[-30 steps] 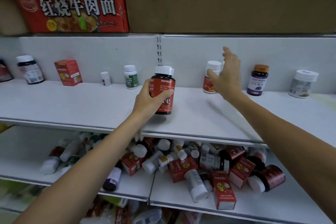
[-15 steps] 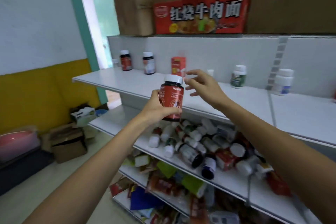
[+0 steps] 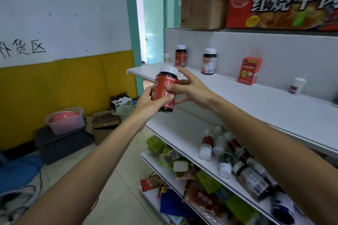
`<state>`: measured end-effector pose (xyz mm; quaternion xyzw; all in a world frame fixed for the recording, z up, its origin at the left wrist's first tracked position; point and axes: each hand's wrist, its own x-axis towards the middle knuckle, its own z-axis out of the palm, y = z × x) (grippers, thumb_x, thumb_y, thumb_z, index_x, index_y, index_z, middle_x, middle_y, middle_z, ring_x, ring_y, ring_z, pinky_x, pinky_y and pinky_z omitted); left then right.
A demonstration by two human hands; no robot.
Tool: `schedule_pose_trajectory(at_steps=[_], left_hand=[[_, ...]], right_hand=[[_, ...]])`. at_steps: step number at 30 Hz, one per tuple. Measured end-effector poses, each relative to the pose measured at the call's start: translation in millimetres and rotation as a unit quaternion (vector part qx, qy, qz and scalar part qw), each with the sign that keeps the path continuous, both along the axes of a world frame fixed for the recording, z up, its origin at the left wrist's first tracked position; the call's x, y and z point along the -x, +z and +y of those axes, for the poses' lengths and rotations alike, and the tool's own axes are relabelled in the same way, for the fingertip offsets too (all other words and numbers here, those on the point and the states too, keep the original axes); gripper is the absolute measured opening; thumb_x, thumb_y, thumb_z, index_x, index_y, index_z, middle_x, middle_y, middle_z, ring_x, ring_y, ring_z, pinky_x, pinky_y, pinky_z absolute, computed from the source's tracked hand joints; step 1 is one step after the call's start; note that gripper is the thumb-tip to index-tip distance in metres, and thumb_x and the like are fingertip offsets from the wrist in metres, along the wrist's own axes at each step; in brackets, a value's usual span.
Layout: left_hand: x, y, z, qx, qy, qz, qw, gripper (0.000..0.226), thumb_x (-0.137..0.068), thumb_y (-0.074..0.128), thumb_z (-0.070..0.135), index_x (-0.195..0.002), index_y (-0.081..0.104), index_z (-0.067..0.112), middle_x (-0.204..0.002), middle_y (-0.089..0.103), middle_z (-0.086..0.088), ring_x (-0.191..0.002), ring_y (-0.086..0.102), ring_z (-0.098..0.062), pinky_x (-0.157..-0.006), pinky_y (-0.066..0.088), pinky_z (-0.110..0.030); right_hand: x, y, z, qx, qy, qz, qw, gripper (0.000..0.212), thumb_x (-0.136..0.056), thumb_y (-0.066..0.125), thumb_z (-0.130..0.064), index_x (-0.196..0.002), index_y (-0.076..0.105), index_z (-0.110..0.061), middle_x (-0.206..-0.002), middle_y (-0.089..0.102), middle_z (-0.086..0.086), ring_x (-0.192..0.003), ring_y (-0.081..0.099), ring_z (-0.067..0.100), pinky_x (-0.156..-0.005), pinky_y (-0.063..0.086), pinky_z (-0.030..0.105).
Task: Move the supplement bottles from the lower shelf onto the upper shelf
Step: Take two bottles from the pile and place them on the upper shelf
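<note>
Gripping the PIETRICK supplement bottle [image 3: 165, 91] low with my left hand [image 3: 148, 102], right hand [image 3: 190, 89] pinching its label, I have it in the air just off the upper shelf [image 3: 256, 100] end; a loose handover there could let it fall.

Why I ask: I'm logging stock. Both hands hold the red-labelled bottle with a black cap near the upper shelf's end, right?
No: the head view shows a white cap, not black. The left hand and right hand do both hold the red-labelled bottle near the end of the upper shelf.
</note>
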<state>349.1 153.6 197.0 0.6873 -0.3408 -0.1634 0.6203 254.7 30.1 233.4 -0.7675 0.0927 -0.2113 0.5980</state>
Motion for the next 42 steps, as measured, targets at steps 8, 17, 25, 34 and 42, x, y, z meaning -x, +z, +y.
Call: schedule_pose_trajectory(at_steps=[8, 17, 25, 34, 42], left_hand=[[-109.8, 21.0, -63.9, -0.07, -0.022, -0.155, 0.985, 0.051, -0.084, 0.067, 0.032, -0.13, 0.049, 0.019, -0.117, 0.056, 0.005, -0.106, 0.054, -0.013, -0.094, 0.046, -0.033], [-199.1, 3.1, -141.7, -0.122, -0.101, -0.289, 0.944, 0.02, -0.087, 0.062, 0.021, -0.107, 0.066, 0.019, -0.109, 0.064, 0.003, -0.099, 0.058, -0.01, -0.083, 0.04, -0.02], [-257.7, 2.6, -215.0, -0.23, -0.201, -0.442, 0.843, 0.03, -0.089, 0.054, 0.038, -0.115, 0.06, 0.025, -0.122, 0.055, -0.003, -0.112, 0.049, -0.02, -0.098, 0.039, -0.037], [-277.0, -4.3, -236.3, -0.227, -0.233, -0.514, 0.794, 0.044, -0.093, 0.039, 0.048, -0.132, 0.042, 0.03, -0.134, 0.037, -0.002, -0.126, 0.03, -0.021, -0.101, 0.024, -0.04], [-278.4, -6.9, -237.6, -0.223, -0.245, -0.518, 0.788, 0.046, -0.094, 0.035, 0.048, -0.135, 0.04, 0.027, -0.136, 0.036, -0.004, -0.127, 0.029, -0.023, -0.102, 0.023, -0.04]], right_hand=[[-107.0, 39.2, -90.0, 0.091, -0.059, 0.002, 0.994, 0.053, -0.082, 0.068, -0.007, -0.124, 0.042, -0.025, -0.111, 0.058, 0.011, -0.101, 0.062, 0.027, -0.078, 0.057, 0.039], [-160.5, 2.7, -185.6, 0.308, -0.338, 0.042, 0.888, 0.068, -0.073, 0.078, -0.026, -0.131, 0.042, -0.022, -0.107, 0.056, 0.004, -0.097, 0.054, 0.02, -0.08, 0.046, 0.032], [-198.8, -10.1, -229.8, 0.305, -0.462, 0.107, 0.826, 0.075, -0.073, 0.076, -0.022, -0.135, 0.033, -0.026, -0.122, 0.048, 0.015, -0.109, 0.051, 0.032, -0.094, 0.045, 0.044], [-232.3, -11.6, -247.5, 0.292, -0.509, 0.154, 0.795, 0.08, -0.077, 0.068, -0.006, -0.14, 0.025, -0.03, -0.124, 0.045, 0.015, -0.111, 0.049, 0.032, -0.09, 0.043, 0.039], [-247.3, -10.4, -250.4, 0.27, -0.547, 0.204, 0.766, 0.083, -0.081, 0.063, -0.008, -0.142, 0.017, -0.038, -0.129, 0.044, 0.013, -0.115, 0.05, 0.034, -0.095, 0.045, 0.05]])
